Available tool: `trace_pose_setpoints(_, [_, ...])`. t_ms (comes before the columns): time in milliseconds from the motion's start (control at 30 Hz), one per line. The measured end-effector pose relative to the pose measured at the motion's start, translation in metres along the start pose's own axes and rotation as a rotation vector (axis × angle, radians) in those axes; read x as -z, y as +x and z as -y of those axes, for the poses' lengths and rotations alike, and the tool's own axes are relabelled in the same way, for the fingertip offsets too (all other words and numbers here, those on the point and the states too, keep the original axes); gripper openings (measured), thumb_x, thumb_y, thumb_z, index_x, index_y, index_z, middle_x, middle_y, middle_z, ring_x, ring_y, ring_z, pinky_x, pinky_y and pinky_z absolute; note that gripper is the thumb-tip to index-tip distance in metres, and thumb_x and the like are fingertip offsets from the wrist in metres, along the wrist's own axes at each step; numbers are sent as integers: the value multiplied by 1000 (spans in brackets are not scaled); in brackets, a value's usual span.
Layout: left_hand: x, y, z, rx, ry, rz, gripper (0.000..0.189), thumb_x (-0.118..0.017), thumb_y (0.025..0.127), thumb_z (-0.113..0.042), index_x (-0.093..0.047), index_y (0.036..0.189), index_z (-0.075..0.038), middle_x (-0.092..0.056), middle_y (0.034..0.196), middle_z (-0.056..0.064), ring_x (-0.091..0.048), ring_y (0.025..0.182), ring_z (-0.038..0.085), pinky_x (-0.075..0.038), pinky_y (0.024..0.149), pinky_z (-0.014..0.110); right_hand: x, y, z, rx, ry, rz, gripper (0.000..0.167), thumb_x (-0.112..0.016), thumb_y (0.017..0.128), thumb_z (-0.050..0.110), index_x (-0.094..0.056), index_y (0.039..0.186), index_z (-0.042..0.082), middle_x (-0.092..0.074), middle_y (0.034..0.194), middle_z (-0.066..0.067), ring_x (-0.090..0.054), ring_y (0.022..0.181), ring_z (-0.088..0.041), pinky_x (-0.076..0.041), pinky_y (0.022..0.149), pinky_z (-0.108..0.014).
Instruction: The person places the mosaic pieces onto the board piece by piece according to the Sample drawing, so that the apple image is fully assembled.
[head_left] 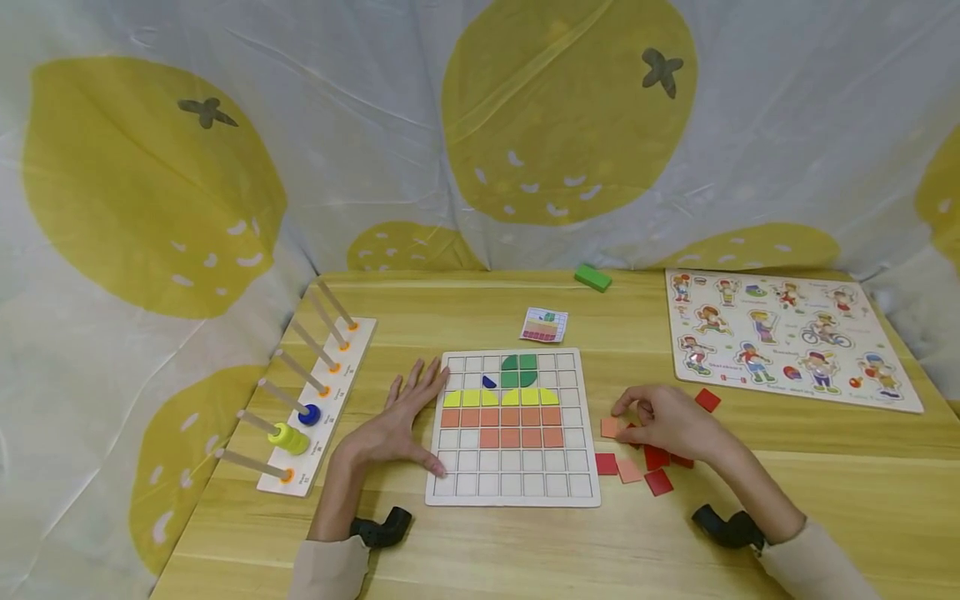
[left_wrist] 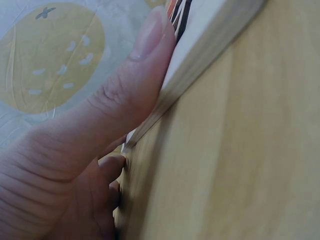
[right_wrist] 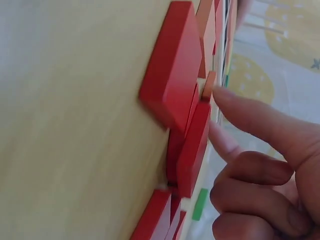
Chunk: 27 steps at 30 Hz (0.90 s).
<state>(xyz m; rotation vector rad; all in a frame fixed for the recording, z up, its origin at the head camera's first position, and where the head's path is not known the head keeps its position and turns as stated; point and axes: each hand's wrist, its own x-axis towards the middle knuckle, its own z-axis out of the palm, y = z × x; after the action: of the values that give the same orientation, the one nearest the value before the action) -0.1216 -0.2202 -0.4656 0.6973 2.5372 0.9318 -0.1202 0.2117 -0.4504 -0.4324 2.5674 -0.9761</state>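
Note:
A white grid board (head_left: 517,483) carries green, blue, yellow and orange pieces in its upper rows. My left hand (head_left: 397,425) spreads along its left side, the fingers by the upper left edge and the thumb on the lower edge. In the left wrist view that thumb (left_wrist: 145,55) presses the board's side. My right hand (head_left: 663,421) is over loose tiles right of the board. Its thumb and index fingertips are at an orange tile (head_left: 609,427); I cannot tell whether they pinch it. Red tiles (right_wrist: 172,65) lie close under this hand, whose other fingers are curled.
A small picture card (head_left: 543,325) lies beyond the board, with a green block (head_left: 593,277) farther back. A peg stand (head_left: 281,479) with yellow and blue rings stands at left. A sports puzzle board (head_left: 780,333) is at the back right. Patterned cloth (head_left: 390,125) hangs behind the table.

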Motion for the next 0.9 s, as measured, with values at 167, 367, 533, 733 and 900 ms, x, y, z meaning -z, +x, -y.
trace_pose_setpoints(167, [0,0,1,-2,5,-3,146,-100,59,-40,-8,167,-8,12,175,14,20,159,41,15,125,68,-4,3,4,-19,-1,-19,22,-87,84,23,-76,100,12,-42,59,5,-37,52,-10,-27,48,-22])
trace_pose_setpoints(367, [-1,0,3,-12,13,-3,145,-100,60,-41,-8,167,-8,12,175,15,20,159,42,14,125,68,-5,5,8,-64,-16,-41,23,-84,86,20,-72,101,8,-49,63,1,-42,54,-13,-31,48,-22])
trace_pose_setpoints(533, [-1,-2,2,3,11,3,145,-100,60,-40,-7,167,-8,12,175,13,20,160,40,15,125,67,-5,5,9,-59,-22,-34,23,-83,87,20,-72,102,5,-49,60,2,-42,53,-12,-31,48,-21])
trace_pose_setpoints(733, [-1,-3,1,9,17,4,146,-100,60,-41,-7,167,-9,12,175,13,20,160,40,14,126,66,-11,8,27,38,37,-3,22,-82,89,24,-74,103,9,-40,61,5,-34,52,-8,-27,48,-20])
trace_pose_setpoints(900, [-2,-2,2,13,22,2,146,-100,60,-43,-7,167,-10,12,175,13,20,160,40,14,126,66,-37,25,70,101,45,43,22,-85,86,23,-74,100,9,-43,64,5,-38,59,-10,-29,54,-21])
